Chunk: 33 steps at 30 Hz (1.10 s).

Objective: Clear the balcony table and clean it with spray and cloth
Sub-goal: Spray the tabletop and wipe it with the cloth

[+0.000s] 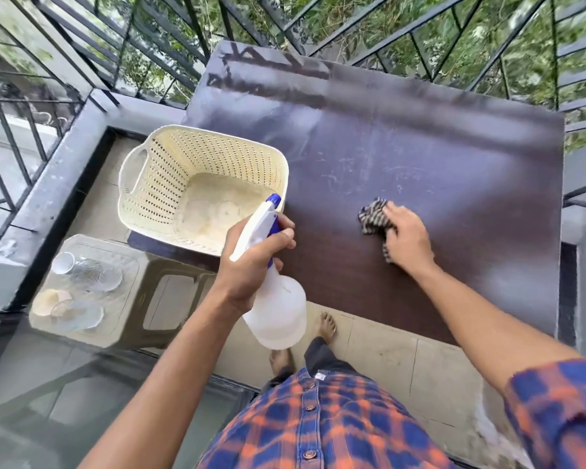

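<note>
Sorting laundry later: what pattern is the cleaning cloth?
The cloth has dark and pale stripes; head view.

Black metal railing from nine to three o'clock, green foliage beyond at twelve, beige floor tiles at six, plastic stool at eight, grey ledge at nine, soft, perhaps overcast daylight
</note>
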Available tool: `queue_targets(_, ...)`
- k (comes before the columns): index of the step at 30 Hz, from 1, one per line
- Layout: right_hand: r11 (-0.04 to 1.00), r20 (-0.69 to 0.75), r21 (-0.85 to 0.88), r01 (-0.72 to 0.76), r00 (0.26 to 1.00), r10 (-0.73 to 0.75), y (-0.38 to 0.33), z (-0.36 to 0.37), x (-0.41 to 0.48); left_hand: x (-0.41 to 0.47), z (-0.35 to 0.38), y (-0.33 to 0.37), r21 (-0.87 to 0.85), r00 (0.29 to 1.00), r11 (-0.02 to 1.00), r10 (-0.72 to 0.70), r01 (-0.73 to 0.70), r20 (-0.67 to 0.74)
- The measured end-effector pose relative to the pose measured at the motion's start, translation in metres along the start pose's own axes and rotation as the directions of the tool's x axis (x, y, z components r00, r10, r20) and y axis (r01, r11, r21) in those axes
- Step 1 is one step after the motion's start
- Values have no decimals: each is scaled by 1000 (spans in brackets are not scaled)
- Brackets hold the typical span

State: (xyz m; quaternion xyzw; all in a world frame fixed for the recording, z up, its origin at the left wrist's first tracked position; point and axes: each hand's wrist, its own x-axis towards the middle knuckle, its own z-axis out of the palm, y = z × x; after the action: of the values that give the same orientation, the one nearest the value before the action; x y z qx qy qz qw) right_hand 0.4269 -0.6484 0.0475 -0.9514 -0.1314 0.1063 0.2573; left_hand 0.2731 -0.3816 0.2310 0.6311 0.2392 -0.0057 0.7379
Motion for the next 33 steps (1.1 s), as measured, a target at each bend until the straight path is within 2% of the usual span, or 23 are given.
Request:
queue_targets(3, 1000, 14, -6, -28, 1000, 28, -6, 3, 66, 9, 8, 7, -16, 1000, 1000, 5, -5, -27)
queue_targets(6, 989, 102, -145, 37, 995, -23, -33, 19, 118, 17, 16, 13, -42, 999, 999, 11, -13, -52)
queue_targets(10, 946, 241, -141, 291, 937, -252, -66, 39, 113, 25, 25, 16, -52, 997, 998, 19, -23, -76)
queue_targets(12, 887, 279, -53, 458, 860, -427, -70, 39, 74, 26, 28, 17, -81, 997, 997, 15, -20, -70)
queue_targets(14, 845, 314, 100, 526, 789, -528, -67, 34, 26, 27, 30, 18, -99, 998, 995, 21, -27, -63)
queue_targets(17, 857, 441, 232, 461, 735, -515, -56, 26, -33, 31, 31, 20, -132, 999, 991, 12, -19, -50)
queue_targets(19, 920, 503, 268, 287, 773, -388, -46, 17, -56, 34, 32, 23, -155, 1000, 988, -14, 10, -23)
queue_targets(21, 943, 485, 327, 53, 847, -216, -44, 5, -62, 38, 29, 27, -173, 1000, 985, -25, 25, -1)
queue_targets(23, 844, 431, 496, -202, 901, -37, -50, -9, -59, 43, 23, 35, -201, 1000, 979, -13, 18, 27)
queue_targets(25, 606, 403, 703, -372, 911, 92, -67, -24, -53, 50, 12, 46, -250, 999, 968, 10, 2, 48)
queue_targets(27, 370, 387, 834, -409, 912, 136, -91, -37, -44, 59, -6, 58, -282, 999, 959, 33, -26, 17)
queue_targets(29, 203, 380, 895, -398, 917, 122, -124, -50, -37, 71, -31, 69, -299, 998, 952, 68, -70, -18)
queue_targets(31, 119, 376, 917, -382, 924, 69, -156, -62, -29, 82, -53, 77, -279, 993, 954, 102, -113, -53)
queue_targets(33, 138, 382, 916, -378, 924, -3, -192, -66, -21, 93, -82, 84, -250, 988, 958, 119, -140, -97)
